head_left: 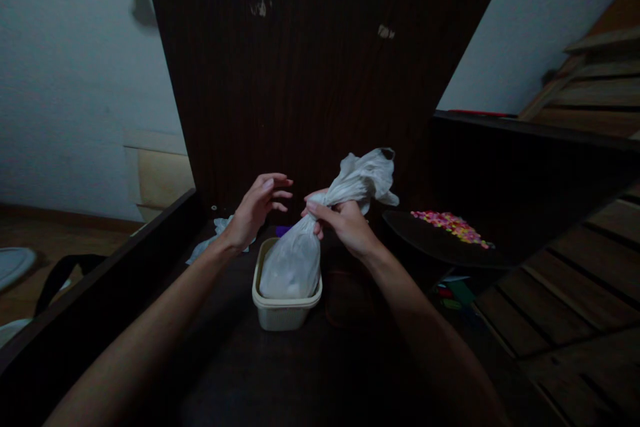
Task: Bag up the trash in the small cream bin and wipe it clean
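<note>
A white plastic bag (293,263), bulging at its lower end, rests inside a cream rectangular tub (285,313). My right hand (345,220) grips the bag's gathered neck, fingers and thumb wrapped round it. Above that grip, the loose top of the bag flares out to the upper right. What fills the bag cannot be made out through the plastic. My left hand (257,210) is raised to the left of the bag, apart from it, with its fingers spread and bent and nothing in them.
Crumpled white plastic (213,240) lies behind my left wrist, and a purple thing (283,231) shows behind the tub. At the right, small pink and yellow pieces (453,227) sit on a dark curved shelf (425,240). A dark upright panel (310,80) closes off the back.
</note>
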Tool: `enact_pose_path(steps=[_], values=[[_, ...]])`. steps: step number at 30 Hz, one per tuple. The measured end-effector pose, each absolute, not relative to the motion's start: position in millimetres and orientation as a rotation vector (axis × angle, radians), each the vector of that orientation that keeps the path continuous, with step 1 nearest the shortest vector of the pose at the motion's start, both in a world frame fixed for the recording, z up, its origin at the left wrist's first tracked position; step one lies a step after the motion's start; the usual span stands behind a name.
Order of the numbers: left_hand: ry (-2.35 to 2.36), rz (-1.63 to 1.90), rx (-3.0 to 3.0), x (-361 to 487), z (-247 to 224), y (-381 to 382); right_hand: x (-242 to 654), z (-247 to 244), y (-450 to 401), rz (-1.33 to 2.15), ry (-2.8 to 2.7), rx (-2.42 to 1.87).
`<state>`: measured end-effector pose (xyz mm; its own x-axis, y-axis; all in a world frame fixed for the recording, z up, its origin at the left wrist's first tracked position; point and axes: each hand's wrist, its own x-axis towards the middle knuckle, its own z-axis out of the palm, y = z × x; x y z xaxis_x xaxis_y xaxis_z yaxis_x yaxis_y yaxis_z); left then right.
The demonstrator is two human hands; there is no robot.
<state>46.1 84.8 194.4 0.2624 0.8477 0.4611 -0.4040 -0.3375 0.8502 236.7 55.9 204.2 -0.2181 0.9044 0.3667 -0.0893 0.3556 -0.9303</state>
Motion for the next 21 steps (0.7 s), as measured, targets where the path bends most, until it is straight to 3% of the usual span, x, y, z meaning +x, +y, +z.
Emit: enact_pose_path(steps=[11, 21], values=[[0.631, 1.197, 1.56, 7, 119, 77, 269, 276, 73, 0.735, -1.266, -0.621], [0.616, 1.075, 1.432, 0, 68, 69, 304, 238, 120, 0.824, -1.085, -0.783]])
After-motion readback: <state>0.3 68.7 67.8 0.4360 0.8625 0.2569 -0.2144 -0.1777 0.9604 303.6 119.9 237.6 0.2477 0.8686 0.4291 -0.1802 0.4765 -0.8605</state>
